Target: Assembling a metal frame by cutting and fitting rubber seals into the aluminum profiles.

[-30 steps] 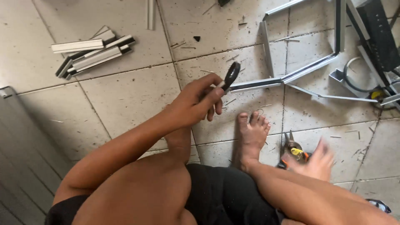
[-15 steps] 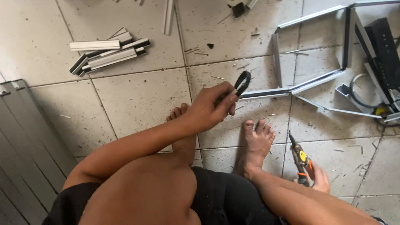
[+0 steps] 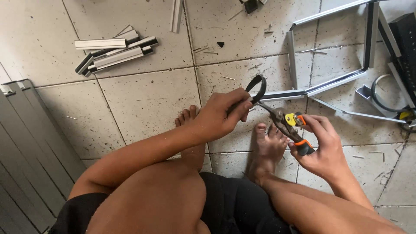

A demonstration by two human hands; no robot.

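Note:
My left hand (image 3: 223,115) grips a black rubber strip (image 3: 256,88) that loops up above my fingers. My right hand (image 3: 323,145) holds orange-and-black snips (image 3: 291,127), whose jaws point left toward the strip and my left fingers. Both hands are close together above my bare feet (image 3: 268,149) on the tiled floor. An aluminium frame (image 3: 338,80) lies just beyond the hands.
A bundle of cut aluminium profiles (image 3: 113,51) lies at the upper left. A grey ribbed panel (image 3: 26,147) runs along the left edge. Black equipment and a cable (image 3: 390,93) sit at the right. Metal scraps litter the tiles.
My right hand picked the snips up from the floor and brought them up to the strip. My left hand stayed gripping the strip, shifting slightly right.

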